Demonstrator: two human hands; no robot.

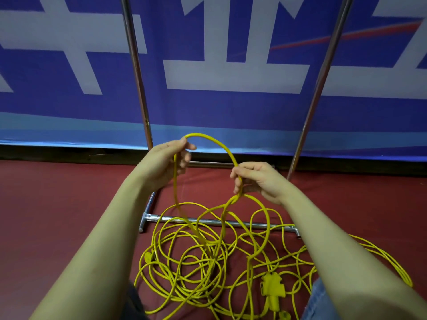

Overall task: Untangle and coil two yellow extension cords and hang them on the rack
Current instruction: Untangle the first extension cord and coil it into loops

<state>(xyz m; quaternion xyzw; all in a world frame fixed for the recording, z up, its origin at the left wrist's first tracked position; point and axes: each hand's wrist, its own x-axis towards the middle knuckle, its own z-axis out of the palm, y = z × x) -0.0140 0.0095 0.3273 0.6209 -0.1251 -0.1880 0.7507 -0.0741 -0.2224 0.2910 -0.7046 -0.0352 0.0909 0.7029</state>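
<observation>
Both hands, left & right, grip cord arch above floor tangle.

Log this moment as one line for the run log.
step: untangling | left hand: pinching cord | right hand: gripping same cord | pile: tangled on floor | rack: nothing hung

- The rack posts run off the top edge.
- The cords leave the bottom edge; the two cannot be told apart.
</observation>
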